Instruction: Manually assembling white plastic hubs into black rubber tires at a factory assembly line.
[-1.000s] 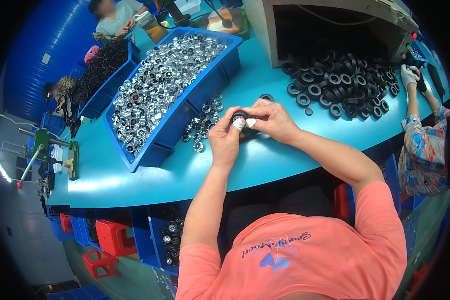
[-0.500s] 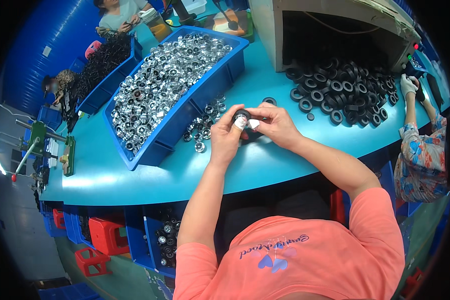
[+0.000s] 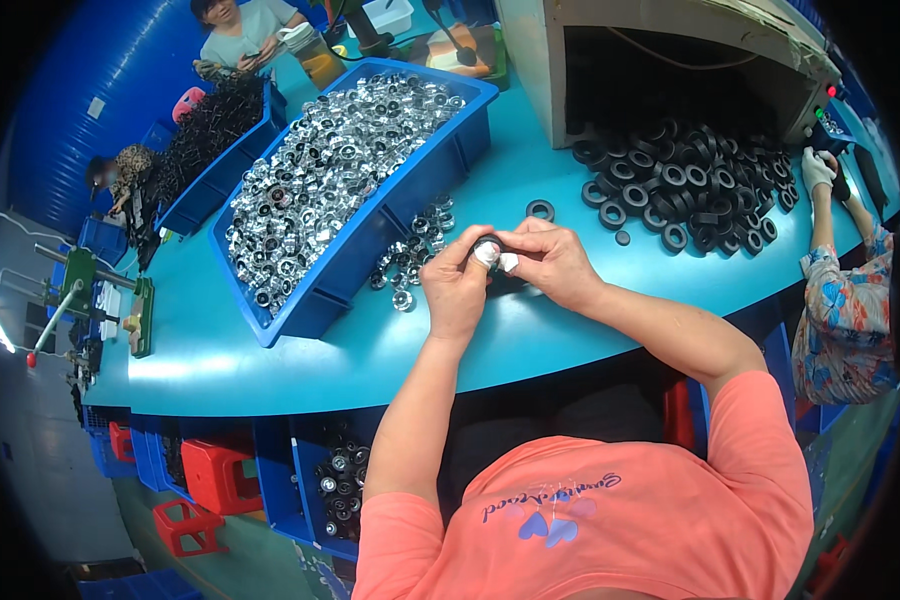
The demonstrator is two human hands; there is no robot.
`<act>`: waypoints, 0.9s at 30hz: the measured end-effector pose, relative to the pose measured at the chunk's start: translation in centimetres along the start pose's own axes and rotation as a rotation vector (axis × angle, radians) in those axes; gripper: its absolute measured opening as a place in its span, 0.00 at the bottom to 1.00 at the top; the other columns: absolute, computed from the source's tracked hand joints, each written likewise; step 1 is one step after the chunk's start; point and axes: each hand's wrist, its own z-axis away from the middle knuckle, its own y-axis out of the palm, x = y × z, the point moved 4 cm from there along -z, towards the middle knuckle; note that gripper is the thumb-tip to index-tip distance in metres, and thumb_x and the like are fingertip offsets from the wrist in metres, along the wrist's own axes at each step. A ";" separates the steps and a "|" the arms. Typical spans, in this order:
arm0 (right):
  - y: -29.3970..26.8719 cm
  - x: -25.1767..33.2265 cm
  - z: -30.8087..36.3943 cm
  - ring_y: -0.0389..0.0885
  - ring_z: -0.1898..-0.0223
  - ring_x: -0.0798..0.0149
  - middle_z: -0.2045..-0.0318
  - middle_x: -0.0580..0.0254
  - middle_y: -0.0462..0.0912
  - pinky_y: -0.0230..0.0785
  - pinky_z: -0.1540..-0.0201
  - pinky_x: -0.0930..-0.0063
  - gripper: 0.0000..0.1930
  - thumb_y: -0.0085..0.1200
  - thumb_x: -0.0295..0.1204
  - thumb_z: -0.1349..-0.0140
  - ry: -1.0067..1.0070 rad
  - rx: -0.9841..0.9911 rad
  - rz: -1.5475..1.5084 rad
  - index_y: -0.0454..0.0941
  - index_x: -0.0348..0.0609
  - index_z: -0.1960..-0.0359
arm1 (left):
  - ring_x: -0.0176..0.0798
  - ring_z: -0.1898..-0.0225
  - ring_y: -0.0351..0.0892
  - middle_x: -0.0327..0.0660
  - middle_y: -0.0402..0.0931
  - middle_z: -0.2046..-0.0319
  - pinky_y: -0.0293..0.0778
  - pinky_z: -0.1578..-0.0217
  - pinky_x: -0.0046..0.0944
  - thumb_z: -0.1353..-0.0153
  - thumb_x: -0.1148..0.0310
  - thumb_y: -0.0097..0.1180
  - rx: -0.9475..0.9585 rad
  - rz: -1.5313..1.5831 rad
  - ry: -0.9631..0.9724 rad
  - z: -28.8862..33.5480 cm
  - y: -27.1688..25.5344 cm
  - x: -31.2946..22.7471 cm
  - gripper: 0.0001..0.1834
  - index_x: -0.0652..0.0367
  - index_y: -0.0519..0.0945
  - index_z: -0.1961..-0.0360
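Both of my hands meet above the table, just right of the big blue bin. My left hand (image 3: 456,284) is closed around a black rubber ring (image 3: 487,240), its thumb wrapped in white and laid over the middle. Fingers of my right hand (image 3: 564,266) pinch the same ring from the other side, with white wrapping on that thumb too. My thumbs cover most of the ring's centre, so whether a part sits inside cannot be made out. Another black ring (image 3: 541,210) lies on the table just beyond my right hand.
The blue bin (image 3: 327,288) is heaped with clear and silver wheel hubs (image 3: 320,165); several hubs (image 3: 410,255) lie beside it. A pile of black rings (image 3: 685,185) spills from a boxy machine (image 3: 533,70). A green hand press (image 3: 73,285) stands left. Other people work at the far left and right.
My thumbs now cover more of the ring's face, and the ring looks tilted differently. My hands stay together at nearly the same spot; the whole view has shifted slightly.
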 end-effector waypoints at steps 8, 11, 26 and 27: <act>0.6 0.1 -0.7 0.81 0.62 0.71 0.61 0.65 0.82 0.77 0.57 0.77 0.19 0.59 0.21 0.37 0.166 0.086 -0.060 0.83 0.38 0.44 | 0.22 0.74 0.74 0.33 0.83 0.67 0.68 0.78 0.24 0.31 0.68 0.61 0.030 -0.021 -0.014 -0.4 -0.6 0.1 0.12 0.57 0.86 0.49; 0.1 -0.7 -1.2 0.83 0.62 0.73 0.62 0.63 0.85 0.79 0.57 0.76 0.17 0.58 0.26 0.34 0.343 0.136 -0.444 0.82 0.38 0.44 | 0.23 0.71 0.75 0.33 0.82 0.64 0.69 0.75 0.25 0.28 0.67 0.57 0.134 -0.003 -0.057 -0.4 -0.1 -0.4 0.15 0.57 0.82 0.43; 0.1 -1.0 -1.8 0.85 0.58 0.69 0.60 0.60 0.85 0.80 0.55 0.72 0.13 0.59 0.19 0.38 0.361 0.087 -0.411 0.81 0.34 0.52 | 0.28 0.60 0.84 0.40 0.85 0.58 0.80 0.57 0.32 0.44 0.82 0.66 0.153 -0.304 0.215 -0.2 1.4 -0.1 0.30 0.60 0.77 0.38; 0.1 -1.1 -1.7 0.85 0.59 0.69 0.60 0.61 0.85 0.80 0.56 0.73 0.12 0.60 0.20 0.37 0.361 0.083 -0.418 0.81 0.34 0.52 | 0.29 0.60 0.84 0.40 0.85 0.58 0.80 0.58 0.32 0.44 0.82 0.65 0.150 -0.316 0.229 -0.1 1.5 -0.2 0.29 0.60 0.77 0.39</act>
